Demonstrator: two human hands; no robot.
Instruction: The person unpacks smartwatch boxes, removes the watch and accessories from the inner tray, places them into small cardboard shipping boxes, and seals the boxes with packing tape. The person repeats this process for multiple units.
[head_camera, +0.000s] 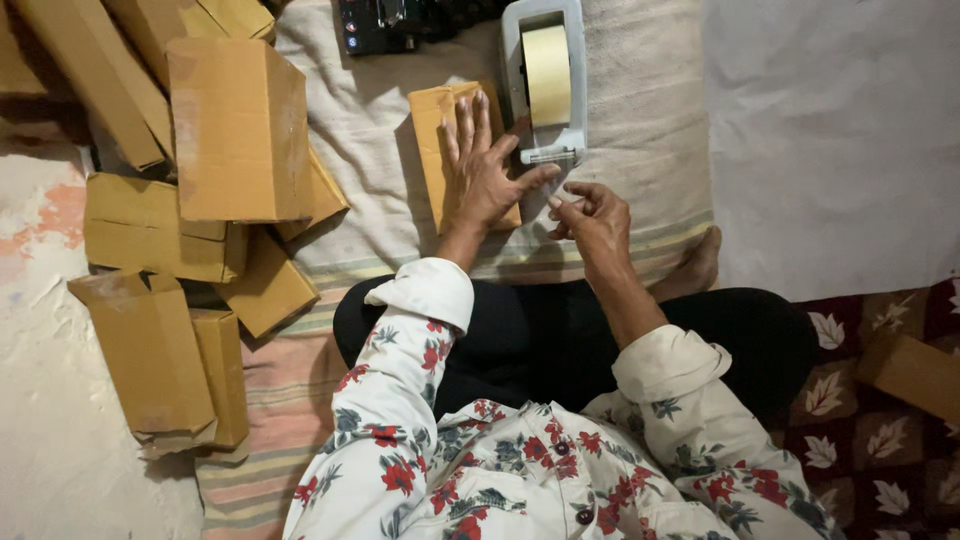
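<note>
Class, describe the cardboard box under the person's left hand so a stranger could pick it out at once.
Find the grey tape dispenser on the striped cloth. Directly beside it lies a small cardboard box, pressed flat by the left hand. Unlike the piled boxes, it lies alone.

Small box (437, 150) under left hand (478, 170): matt brown cardboard, slightly creased. Stacked boxes (238, 130): same rough matt cardboard, scuffed edges. Tape dispenser (545, 80): smooth grey body, probably plastic; tape roll (547, 75) beige, slight sheen. Mat (640, 130): coarse woven cloth, matt. Sleeves (420, 330): soft printed fabric. Floor (50, 400): rough, chalky.
</note>
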